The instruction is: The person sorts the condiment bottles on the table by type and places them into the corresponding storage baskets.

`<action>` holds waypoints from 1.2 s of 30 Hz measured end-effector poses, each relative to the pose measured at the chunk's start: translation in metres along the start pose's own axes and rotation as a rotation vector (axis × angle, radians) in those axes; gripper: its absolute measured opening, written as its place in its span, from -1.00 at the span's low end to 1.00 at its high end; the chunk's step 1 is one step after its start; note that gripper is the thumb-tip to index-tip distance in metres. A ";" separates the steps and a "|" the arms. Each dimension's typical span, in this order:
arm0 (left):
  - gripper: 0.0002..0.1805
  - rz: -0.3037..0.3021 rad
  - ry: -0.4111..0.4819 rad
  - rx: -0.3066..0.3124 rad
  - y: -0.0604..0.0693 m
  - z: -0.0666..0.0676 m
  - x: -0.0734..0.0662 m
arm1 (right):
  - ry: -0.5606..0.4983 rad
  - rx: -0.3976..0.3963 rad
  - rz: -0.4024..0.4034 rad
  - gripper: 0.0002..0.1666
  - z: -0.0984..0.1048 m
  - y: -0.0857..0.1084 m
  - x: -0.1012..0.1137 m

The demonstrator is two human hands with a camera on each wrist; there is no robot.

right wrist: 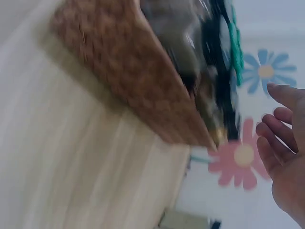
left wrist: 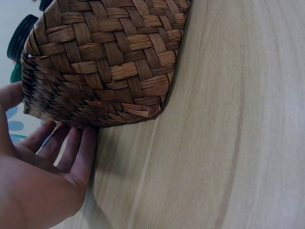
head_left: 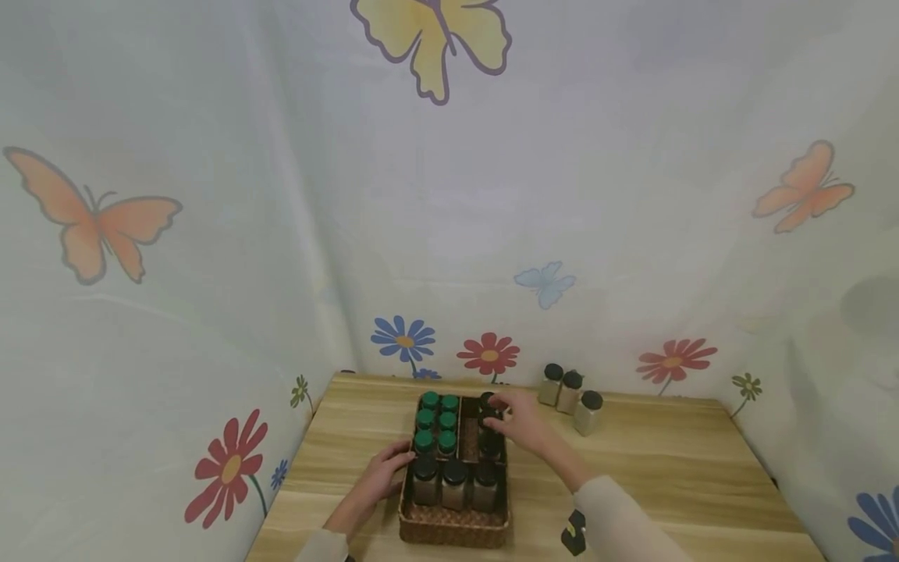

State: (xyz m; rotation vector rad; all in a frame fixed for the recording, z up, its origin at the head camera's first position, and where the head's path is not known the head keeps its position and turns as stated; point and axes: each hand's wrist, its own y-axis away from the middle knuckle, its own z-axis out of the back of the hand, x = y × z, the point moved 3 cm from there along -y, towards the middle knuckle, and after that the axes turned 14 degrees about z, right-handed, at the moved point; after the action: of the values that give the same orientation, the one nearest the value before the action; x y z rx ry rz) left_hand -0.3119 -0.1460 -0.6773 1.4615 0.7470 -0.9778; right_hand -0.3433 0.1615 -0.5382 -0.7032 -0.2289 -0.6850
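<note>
A left hand (head_left: 382,472) touches the woven basket (head_left: 455,532), which holds six green-capped jars (head_left: 447,421) and several black-capped jars (head_left: 454,484). The right hand (head_left: 521,421) is over its far right compartment; three spice jars (head_left: 570,392) stand beyond.

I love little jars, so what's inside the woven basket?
Six green-lidded jars, three black-lidded jars nearest, and dark jars back right, partly covered by the right hand's fingers, so I can't count those. The woven basket's floor under jars is hidden.
</note>
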 end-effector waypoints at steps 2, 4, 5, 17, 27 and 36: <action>-0.24 0.003 0.002 -0.002 0.000 0.001 0.000 | 0.048 -0.049 0.003 -0.67 0.015 0.002 -0.008; -0.24 0.002 0.003 0.000 0.000 0.001 0.001 | 0.089 -0.080 -0.025 -0.65 0.029 0.006 -0.016; -0.25 0.002 0.005 0.001 0.000 0.001 0.001 | 0.099 -0.087 -0.058 -0.63 0.035 0.009 -0.021; -0.25 -0.014 0.020 0.014 -0.003 0.001 0.002 | 0.139 -0.164 -0.256 -0.44 0.079 0.066 -0.075; -0.26 -0.010 0.015 0.011 0.000 0.000 0.001 | 0.141 -0.127 -0.377 -0.25 0.094 0.098 -0.102; -0.26 -0.021 0.008 0.011 0.001 0.000 0.001 | 0.069 -0.057 -0.456 -0.11 0.094 0.104 -0.108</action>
State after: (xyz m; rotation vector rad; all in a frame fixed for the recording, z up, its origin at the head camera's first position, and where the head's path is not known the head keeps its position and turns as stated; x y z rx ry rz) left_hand -0.3108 -0.1465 -0.6779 1.4703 0.7654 -0.9946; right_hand -0.3548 0.3355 -0.5663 -0.6864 -0.3115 -1.1524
